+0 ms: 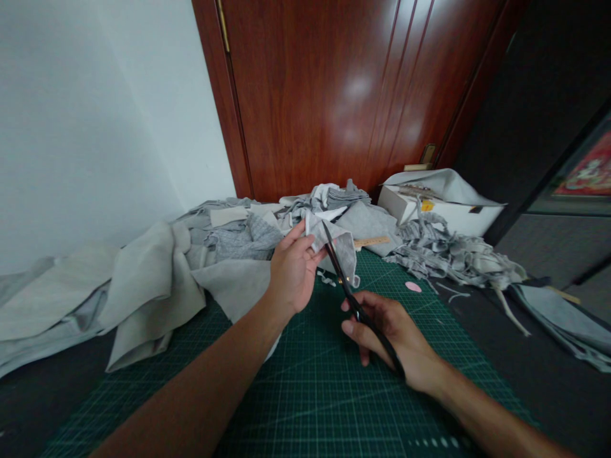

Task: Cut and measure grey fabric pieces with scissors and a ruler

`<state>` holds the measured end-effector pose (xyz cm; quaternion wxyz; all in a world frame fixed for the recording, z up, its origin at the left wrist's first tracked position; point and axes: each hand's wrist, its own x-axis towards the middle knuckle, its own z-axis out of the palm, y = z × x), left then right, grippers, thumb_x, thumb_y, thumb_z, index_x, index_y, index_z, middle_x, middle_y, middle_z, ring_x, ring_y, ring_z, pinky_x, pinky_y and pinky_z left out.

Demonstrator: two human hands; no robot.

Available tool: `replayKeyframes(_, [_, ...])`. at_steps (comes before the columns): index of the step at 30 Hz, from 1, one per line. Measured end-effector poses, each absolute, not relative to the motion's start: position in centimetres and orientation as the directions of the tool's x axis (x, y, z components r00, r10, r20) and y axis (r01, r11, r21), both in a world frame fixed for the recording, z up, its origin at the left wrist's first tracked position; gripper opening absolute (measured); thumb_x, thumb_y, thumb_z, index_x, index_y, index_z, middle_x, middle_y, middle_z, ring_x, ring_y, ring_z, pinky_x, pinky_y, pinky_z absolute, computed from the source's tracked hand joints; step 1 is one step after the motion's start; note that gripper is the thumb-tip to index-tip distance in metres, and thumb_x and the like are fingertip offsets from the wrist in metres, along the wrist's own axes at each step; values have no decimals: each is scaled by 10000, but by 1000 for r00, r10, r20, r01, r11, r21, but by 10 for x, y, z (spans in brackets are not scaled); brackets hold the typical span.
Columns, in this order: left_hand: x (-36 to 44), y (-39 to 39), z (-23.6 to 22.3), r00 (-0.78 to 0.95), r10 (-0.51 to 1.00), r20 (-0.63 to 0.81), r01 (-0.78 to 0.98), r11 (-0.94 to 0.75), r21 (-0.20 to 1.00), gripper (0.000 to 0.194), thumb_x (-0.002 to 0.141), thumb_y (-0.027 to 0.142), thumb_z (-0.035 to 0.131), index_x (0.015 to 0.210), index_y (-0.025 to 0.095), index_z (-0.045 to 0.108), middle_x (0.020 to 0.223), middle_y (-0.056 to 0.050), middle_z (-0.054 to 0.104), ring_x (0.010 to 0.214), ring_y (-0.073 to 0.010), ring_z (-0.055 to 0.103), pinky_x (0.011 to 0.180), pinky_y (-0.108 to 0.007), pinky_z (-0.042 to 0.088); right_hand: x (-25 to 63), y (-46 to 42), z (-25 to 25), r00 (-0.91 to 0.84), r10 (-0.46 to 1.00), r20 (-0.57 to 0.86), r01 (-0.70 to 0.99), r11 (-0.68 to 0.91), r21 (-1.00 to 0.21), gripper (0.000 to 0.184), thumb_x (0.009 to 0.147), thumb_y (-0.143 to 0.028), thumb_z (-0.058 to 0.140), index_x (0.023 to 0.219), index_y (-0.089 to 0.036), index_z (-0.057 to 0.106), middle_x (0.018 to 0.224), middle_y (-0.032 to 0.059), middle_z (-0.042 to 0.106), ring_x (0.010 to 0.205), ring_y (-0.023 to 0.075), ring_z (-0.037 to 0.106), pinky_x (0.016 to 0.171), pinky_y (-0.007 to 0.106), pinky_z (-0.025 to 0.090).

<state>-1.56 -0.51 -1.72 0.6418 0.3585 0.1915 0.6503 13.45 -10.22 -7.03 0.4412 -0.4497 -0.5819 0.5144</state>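
Over the green mat [305,401], grey cloth [347,247] is pinched by the left hand [292,273]; black scissors [350,296], clasped in the right hand [403,334], are slanted forward-left across it.

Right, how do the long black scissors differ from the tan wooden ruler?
The scissors sit in the right hand; the ruler lies on grey cloth. The scissors taper to a point; the ruler is a flat, even strip. Both are long and narrow.

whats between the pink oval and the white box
A tangle of grey fabric strips next to the white box, then a sliver of green mat by the pink oval, as the head view shows.
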Motion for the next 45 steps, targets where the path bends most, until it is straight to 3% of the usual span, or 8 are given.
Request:
replayKeyframes(7, [-16, -3, -20, 80, 967, 241, -685, -123, 718, 436, 800, 66, 663, 1223, 150, 728, 1117, -95, 780, 1051, -227, 730, 1036, -455, 568, 134, -104, -70, -202, 978, 46, 98, 67, -993, 451, 789, -518, 891, 977, -211, 620, 624, -107, 494, 426, 74, 464, 390, 198, 488])
replayKeyframes(17, [-16, -5, -19, 57, 971, 234, -698, -129, 705, 360, 791, 63, 673, 1128, 165, 747, 1088, -71, 787, 1060, -215, 728, 1072, -459, 556, 133, -102, -70, -174, 984, 28, 122, 50, -991, 465, 772, -511, 903, 970, -198, 620, 573, -115, 521, 383, 67, 462, 352, 170, 430])
replayKeyframes(27, [-17, -4, -18, 62, 964, 258, -672, -150, 725, 386, 783, 77, 688, 1159, 155, 725, 1054, -64, 785, 1046, -217, 733, 1050, -431, 561, 130, -104, -74, -172, 985, 23, 91, 39, -995, 468, 770, -497, 911, 969, -193, 615, 565, -128, 502, 377, 52, 418, 344, 162, 437])
replayKeyframes(36, [-18, -1, -22, 95, 939, 331, -651, -193, 734, 533, 703, 32, 703, 1225, 136, 688, 1010, -62, 802, 1005, -208, 743, 1004, -383, 562, 130, -103, -79, -188, 981, 40, 83, 56, -995, 435, 813, -484, 875, 971, -174, 614, 543, -128, 510, 372, 50, 445, 346, 150, 443])
replayKeyframes(45, [-19, -2, -23, 143, 930, 340, -637, -176, 750, 674, 667, -18, 675, 1322, 138, 654, 1017, -64, 809, 1024, -228, 755, 992, -386, 566, 131, -102, -77, -185, 982, 45, 21, 50, -999, 482, 739, -474, 935, 941, -169, 622, 563, -120, 526, 371, 53, 475, 342, 158, 455])
